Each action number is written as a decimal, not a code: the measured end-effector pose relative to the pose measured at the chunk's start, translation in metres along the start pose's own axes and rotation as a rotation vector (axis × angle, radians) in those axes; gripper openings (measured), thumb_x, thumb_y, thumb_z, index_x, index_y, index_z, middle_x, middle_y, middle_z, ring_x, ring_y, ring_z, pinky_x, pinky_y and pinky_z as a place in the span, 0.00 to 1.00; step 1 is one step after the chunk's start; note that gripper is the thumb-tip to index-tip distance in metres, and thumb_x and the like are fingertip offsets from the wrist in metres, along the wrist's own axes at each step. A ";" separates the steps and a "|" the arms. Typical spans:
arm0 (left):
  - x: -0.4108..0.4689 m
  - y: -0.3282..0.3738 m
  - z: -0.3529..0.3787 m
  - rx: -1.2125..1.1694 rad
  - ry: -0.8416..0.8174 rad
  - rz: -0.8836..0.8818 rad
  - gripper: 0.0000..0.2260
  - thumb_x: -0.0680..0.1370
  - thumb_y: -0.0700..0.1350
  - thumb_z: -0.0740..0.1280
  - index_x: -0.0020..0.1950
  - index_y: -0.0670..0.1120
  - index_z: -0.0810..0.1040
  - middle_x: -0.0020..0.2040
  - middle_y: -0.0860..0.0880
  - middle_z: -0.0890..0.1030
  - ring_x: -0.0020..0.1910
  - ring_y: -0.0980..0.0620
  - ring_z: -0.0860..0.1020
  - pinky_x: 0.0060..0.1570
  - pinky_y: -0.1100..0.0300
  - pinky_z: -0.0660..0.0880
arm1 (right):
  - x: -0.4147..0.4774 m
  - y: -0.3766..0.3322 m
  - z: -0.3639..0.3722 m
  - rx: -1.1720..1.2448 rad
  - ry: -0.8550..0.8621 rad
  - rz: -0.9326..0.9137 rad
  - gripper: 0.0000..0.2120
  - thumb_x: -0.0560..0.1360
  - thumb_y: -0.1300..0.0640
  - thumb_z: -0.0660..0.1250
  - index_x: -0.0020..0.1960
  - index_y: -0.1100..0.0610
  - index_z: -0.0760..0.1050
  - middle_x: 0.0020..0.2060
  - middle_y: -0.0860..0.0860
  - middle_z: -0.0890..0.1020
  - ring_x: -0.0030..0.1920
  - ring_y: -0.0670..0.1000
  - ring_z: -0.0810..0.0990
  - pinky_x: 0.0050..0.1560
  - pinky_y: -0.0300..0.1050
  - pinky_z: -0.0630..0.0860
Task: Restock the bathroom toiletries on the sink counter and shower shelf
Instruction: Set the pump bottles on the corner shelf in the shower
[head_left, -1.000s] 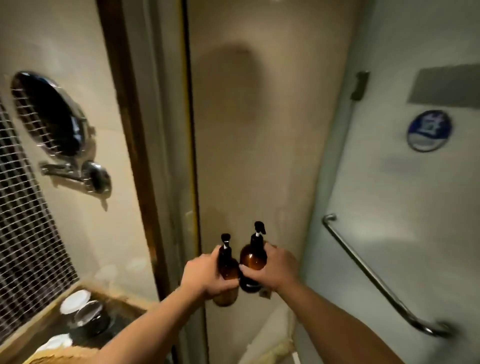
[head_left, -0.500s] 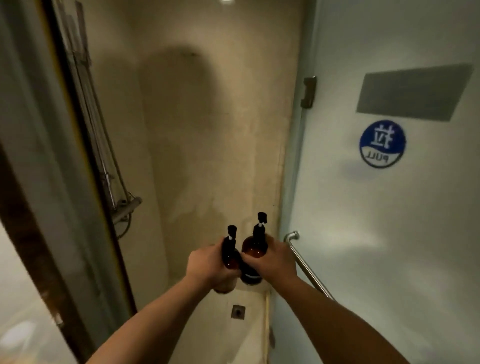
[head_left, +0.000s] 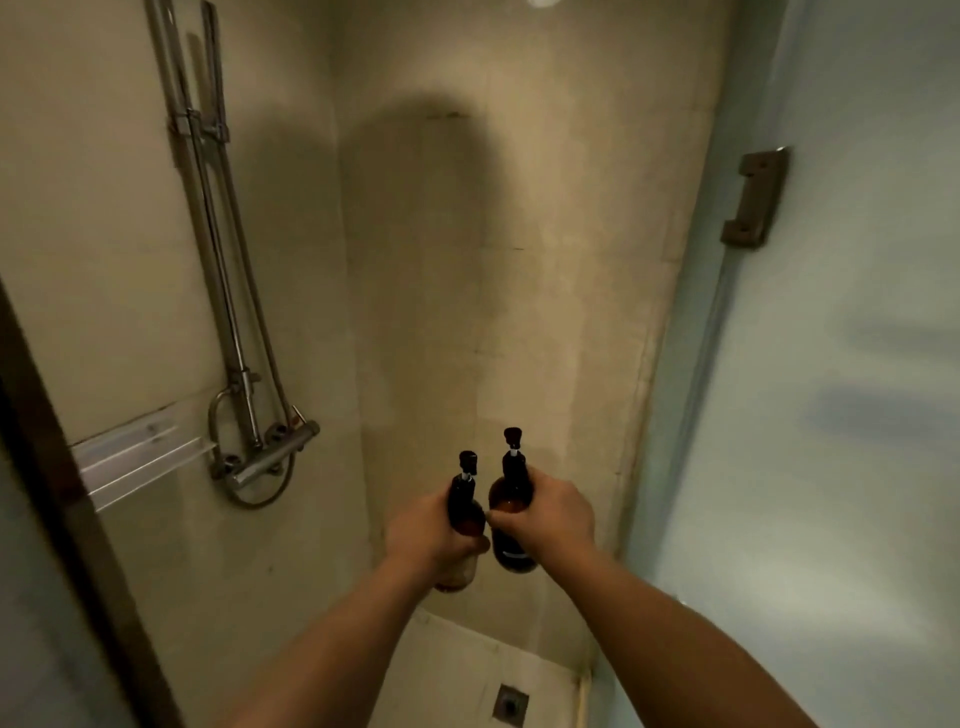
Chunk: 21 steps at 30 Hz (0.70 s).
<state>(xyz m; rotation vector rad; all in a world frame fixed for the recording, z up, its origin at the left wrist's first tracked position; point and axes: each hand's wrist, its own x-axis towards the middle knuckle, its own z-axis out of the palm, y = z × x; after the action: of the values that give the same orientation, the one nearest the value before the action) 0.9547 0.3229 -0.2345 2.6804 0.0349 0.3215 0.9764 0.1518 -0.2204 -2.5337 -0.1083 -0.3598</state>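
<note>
I hold two amber pump bottles with black pump heads, upright and side by side, in the middle of the view. My left hand (head_left: 427, 530) is closed around the left pump bottle (head_left: 464, 503). My right hand (head_left: 549, 512) grips the right pump bottle (head_left: 510, 493), which sits slightly higher. The two bottles almost touch. A clear shower shelf (head_left: 136, 449) is fixed to the left wall, left of and a little above my hands, with nothing on it.
Chrome shower pipes (head_left: 223, 270) run down the left wall to a mixer valve (head_left: 270, 452) beside the shelf. A frosted glass door (head_left: 841, 389) with a hinge (head_left: 754, 200) stands open on the right. A floor drain (head_left: 510, 702) lies below. A dark door frame (head_left: 67, 493) edges the left.
My view has swung left and moved into the shower stall: the mirror and counter, then the door's blue sticker and handle, left the view. Shelf and mixer valve appeared. Both hands kept their bottles.
</note>
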 end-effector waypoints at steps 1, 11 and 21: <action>0.013 -0.002 0.001 -0.015 0.003 -0.019 0.28 0.64 0.65 0.74 0.60 0.59 0.73 0.45 0.59 0.77 0.41 0.56 0.74 0.30 0.64 0.63 | 0.014 -0.002 0.005 0.001 -0.002 0.000 0.27 0.59 0.33 0.74 0.55 0.40 0.76 0.43 0.42 0.83 0.43 0.45 0.82 0.42 0.46 0.80; 0.150 -0.052 0.004 -0.007 0.110 -0.134 0.30 0.58 0.71 0.69 0.57 0.63 0.73 0.46 0.59 0.81 0.48 0.54 0.81 0.38 0.59 0.69 | 0.145 -0.033 0.065 -0.060 -0.009 -0.083 0.27 0.56 0.31 0.69 0.52 0.41 0.77 0.40 0.42 0.82 0.40 0.44 0.81 0.35 0.42 0.78; 0.262 -0.136 0.018 0.076 0.108 -0.246 0.28 0.59 0.73 0.68 0.55 0.62 0.76 0.46 0.59 0.81 0.47 0.54 0.81 0.44 0.58 0.78 | 0.270 -0.073 0.152 0.064 -0.194 -0.163 0.25 0.57 0.36 0.73 0.51 0.44 0.78 0.43 0.44 0.84 0.44 0.47 0.83 0.45 0.48 0.83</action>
<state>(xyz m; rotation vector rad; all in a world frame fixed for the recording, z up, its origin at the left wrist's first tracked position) 1.2172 0.4582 -0.2507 2.6917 0.4135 0.3927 1.2600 0.2966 -0.2277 -2.4970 -0.3966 -0.1696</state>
